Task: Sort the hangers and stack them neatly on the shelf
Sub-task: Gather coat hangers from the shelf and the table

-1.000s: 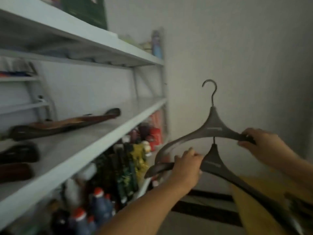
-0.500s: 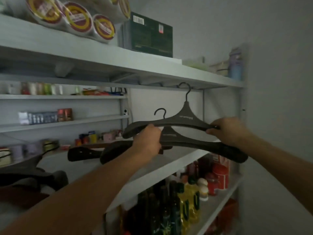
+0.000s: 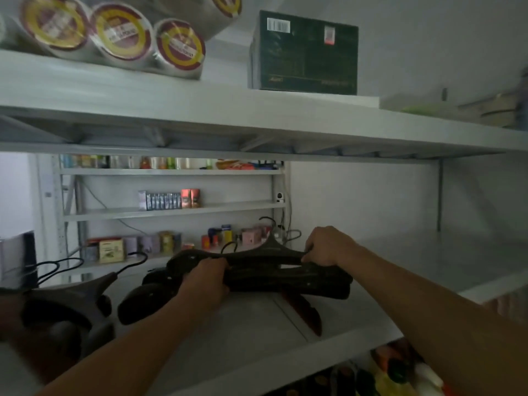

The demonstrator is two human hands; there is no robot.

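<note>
Both hands grip the dark hangers (image 3: pixel 265 270) on the shelf (image 3: pixel 357 318): the left hand (image 3: pixel 208 277) curls round one end, the right hand (image 3: pixel 328 247) pinches the other. How many hangers lie stacked between them is hard to tell in the dim light. Their long axis runs left to right, hooks pointing away. Left of the grip, more hangers (image 3: pixel 71 304) lie blurred and partly cut off.

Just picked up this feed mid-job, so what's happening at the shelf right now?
A person is stacking hangers. The left hand and right hand both grip a bundle of dark hangers, held low over the grey shelf, on or just above a reddish-brown hanger lying there. More dark hangers lie to the left. A green box sits on the shelf above.
</note>
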